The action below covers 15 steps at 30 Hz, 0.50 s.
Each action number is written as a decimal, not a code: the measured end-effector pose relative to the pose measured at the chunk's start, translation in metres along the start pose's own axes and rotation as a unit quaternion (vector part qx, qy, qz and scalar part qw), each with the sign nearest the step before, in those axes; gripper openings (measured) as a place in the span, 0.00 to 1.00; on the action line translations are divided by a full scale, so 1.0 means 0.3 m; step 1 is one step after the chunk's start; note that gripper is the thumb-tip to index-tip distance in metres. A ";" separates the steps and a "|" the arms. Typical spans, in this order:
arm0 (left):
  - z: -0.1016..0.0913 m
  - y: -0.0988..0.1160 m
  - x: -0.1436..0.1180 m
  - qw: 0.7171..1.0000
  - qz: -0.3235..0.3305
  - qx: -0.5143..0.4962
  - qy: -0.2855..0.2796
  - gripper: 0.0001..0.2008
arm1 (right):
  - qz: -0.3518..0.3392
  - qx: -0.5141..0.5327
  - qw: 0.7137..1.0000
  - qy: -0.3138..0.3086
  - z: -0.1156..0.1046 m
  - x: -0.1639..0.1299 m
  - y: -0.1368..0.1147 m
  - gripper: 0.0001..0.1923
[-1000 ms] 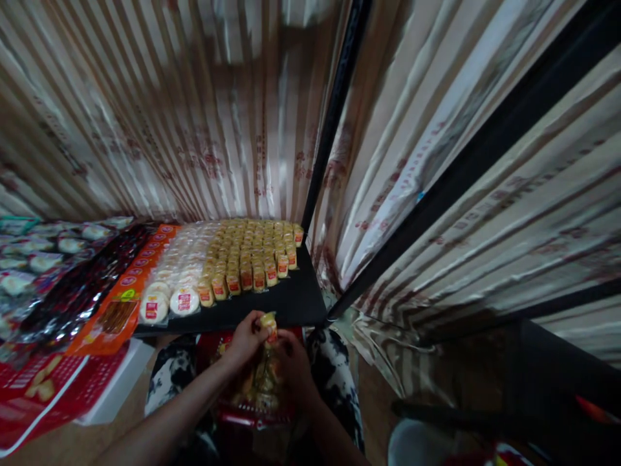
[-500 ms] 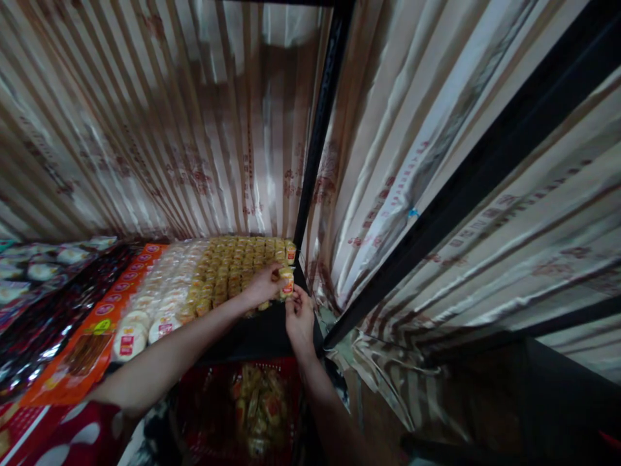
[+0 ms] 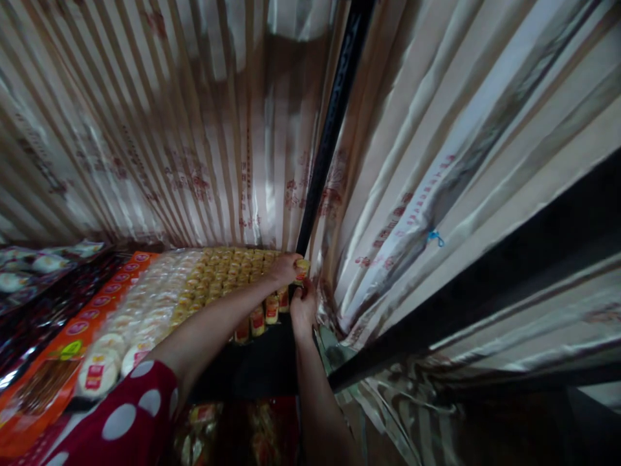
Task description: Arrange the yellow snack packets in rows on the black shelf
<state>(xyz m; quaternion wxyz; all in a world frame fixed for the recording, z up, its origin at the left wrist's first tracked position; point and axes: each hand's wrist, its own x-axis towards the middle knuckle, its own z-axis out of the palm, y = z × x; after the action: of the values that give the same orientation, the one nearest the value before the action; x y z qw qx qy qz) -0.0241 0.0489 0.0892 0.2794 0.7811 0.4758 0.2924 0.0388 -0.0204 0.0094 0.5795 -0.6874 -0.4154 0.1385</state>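
My left hand (image 3: 285, 268) reaches to the far right corner of a black shelf (image 3: 262, 362) and grips a small yellow snack pack (image 3: 302, 266) at its top. My right hand (image 3: 303, 307) is just below it, fingers on the same pack's lower end. Rows of several yellow snack packs with red labels (image 3: 228, 278) cover the shelf right beside both hands. A black upright post (image 3: 334, 123) stands directly behind the pack.
Round white cakes with red labels (image 3: 104, 362) lie left of the yellow rows, then orange packets (image 3: 72, 336) and dark packets (image 3: 33, 317). Striped glossy curtains hang behind and to the right. A red basket of packs (image 3: 242, 433) sits below the shelf.
Both hands lifted a pack from the red basket and carried it up and back to the shelf's far right corner. The view tilted upward.
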 end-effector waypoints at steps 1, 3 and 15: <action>0.009 -0.006 0.006 1.000 0.002 0.001 0.001 0.17 | 0.005 -0.001 1.000 -0.003 0.007 0.005 0.009 0.24; 0.025 -0.021 0.014 1.000 -0.005 0.002 0.002 0.17 | 0.012 -0.004 1.000 -0.009 0.021 0.009 0.024 0.25; 0.081 -0.091 0.030 0.996 0.001 0.085 0.029 0.09 | 0.092 0.010 0.992 -0.082 0.058 0.019 0.080 0.27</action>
<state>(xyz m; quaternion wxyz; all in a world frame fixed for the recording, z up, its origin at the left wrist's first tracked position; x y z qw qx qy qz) -0.0190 0.0639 0.0551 0.1976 0.7940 0.5056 0.2736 0.0404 -0.0041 -0.0157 0.5351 -0.7035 -0.3947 0.2510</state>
